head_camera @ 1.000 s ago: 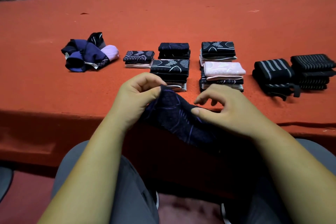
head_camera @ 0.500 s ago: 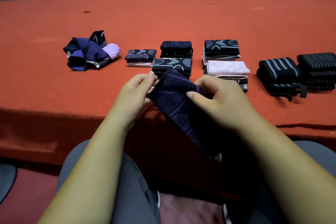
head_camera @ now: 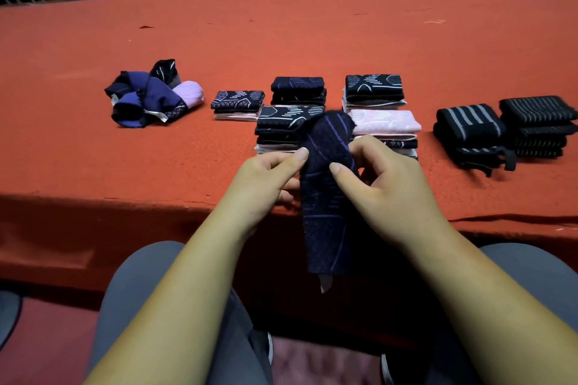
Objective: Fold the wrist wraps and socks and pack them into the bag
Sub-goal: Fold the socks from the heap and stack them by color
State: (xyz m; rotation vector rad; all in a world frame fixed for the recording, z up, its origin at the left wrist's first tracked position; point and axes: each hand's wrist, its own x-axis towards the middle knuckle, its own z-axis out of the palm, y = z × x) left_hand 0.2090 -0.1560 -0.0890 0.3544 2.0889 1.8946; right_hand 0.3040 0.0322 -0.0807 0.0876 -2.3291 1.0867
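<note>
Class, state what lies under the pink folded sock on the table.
Under the pink sock show the edges of more folded socks, pale and dark patterned. The held sock and right hand cover the stack's bottom, so its count is unclear.

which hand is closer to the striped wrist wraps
Right. The wrist wraps lie ahead and to the right of the right hand; the left hand is farther off, on the other side of the dark sock that both hands pinch.
</note>
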